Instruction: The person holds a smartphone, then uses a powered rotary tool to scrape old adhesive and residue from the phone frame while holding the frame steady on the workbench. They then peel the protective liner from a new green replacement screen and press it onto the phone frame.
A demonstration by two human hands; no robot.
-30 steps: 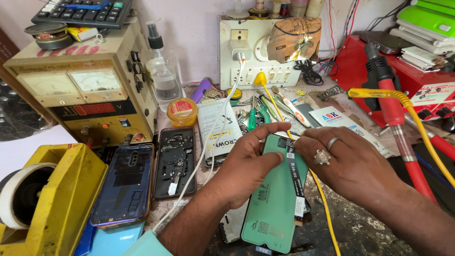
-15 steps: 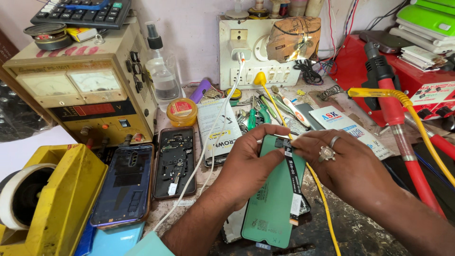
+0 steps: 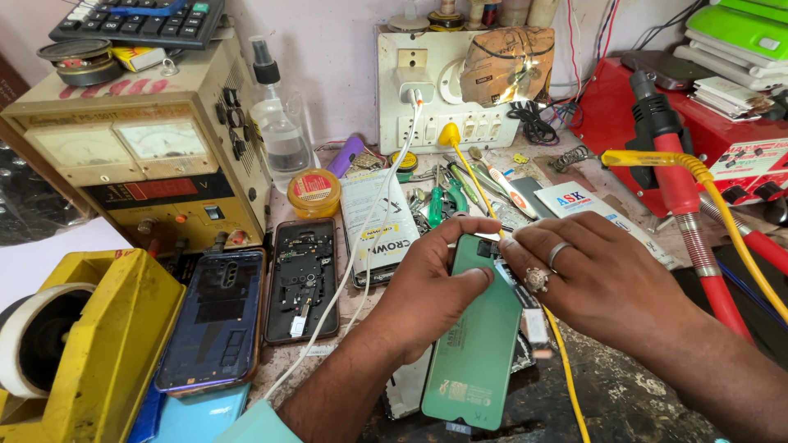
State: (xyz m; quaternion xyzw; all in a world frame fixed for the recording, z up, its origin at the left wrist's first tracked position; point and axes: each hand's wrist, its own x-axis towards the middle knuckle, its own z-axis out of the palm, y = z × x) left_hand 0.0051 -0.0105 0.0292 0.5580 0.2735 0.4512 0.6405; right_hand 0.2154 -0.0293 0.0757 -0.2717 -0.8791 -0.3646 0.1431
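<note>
Two hands meet over a cluttered counter [image 3: 624, 394]: the left hand [image 3: 427, 295] grips a green phone screen panel [image 3: 476, 336] held just above it, while the right hand's [image 3: 599, 279] fingers, now shifted to its top edge, pinch there.

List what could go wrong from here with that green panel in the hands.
1. The green panel is pinched at its top end only, between the left hand and the right hand; the long lower part may flex or crack.
2. The yellow cable runs right beside the panel and under the right hand; it might snag and jerk the part.
3. The open phones lie close by the left forearm, so an elbow shift could knock them.
</note>
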